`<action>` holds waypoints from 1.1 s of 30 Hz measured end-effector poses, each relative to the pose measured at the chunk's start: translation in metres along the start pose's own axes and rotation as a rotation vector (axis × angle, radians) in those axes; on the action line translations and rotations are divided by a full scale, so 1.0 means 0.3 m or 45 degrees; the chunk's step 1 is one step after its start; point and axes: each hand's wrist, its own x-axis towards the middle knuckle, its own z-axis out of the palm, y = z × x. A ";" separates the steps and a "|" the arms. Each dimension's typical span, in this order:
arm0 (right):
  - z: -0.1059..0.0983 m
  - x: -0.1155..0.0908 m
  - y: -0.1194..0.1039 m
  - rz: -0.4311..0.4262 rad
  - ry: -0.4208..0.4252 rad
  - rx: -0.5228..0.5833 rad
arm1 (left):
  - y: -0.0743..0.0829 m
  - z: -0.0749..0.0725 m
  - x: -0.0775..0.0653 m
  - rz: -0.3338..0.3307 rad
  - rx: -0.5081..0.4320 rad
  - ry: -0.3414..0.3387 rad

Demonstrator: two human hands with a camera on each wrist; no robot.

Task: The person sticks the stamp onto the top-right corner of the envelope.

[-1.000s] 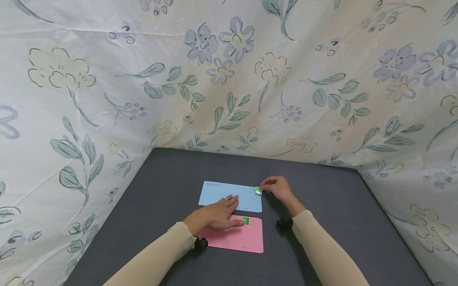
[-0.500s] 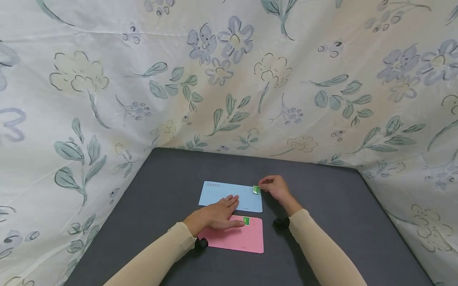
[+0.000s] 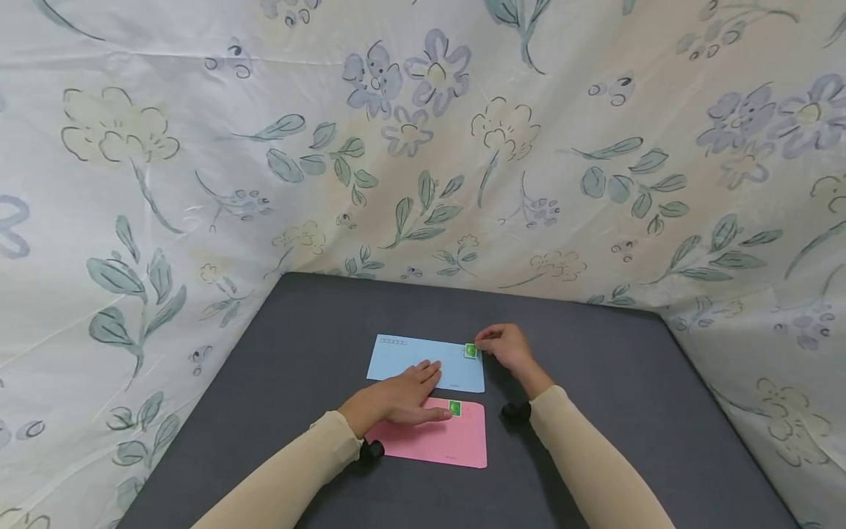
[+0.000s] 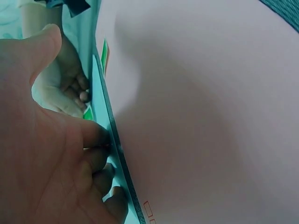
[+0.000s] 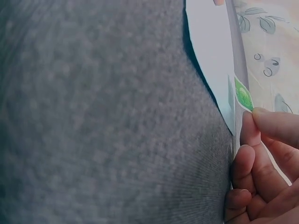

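My right hand [image 3: 509, 347] pinches a green postage stamp [image 3: 471, 351] by its edge, between thumb and index finger. In the head view the stamp lies over the upper right corner of a light blue envelope [image 3: 403, 358]; in the right wrist view the stamp [image 5: 243, 95] stands tilted at the envelope's edge. Spread flat, my left hand [image 3: 399, 397] rests across the blue envelope's lower edge. Its thumb reaches over a pink envelope [image 3: 436, 444], just beside another green stamp [image 3: 455, 408] near that envelope's top edge.
Both envelopes lie on a dark grey tabletop [image 3: 595, 397], the pink one nearer me. A white floral cloth [image 3: 502, 169] hangs behind and along the sides. Each wrist carries a small black device, one of them the right wrist camera [image 3: 515, 414].
My right hand has shifted slightly left with the stamp, from the blue envelope's right edge to farther over its upper right corner. The left hand has stayed in place.
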 end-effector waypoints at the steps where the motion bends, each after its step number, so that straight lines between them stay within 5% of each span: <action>1: 0.005 -0.001 -0.001 0.006 0.006 -0.003 | -0.002 0.002 -0.002 0.001 0.003 0.000; 33: 0.083 -0.036 -0.055 0.032 0.027 -0.006 | -0.013 0.007 -0.045 0.022 0.041 -0.005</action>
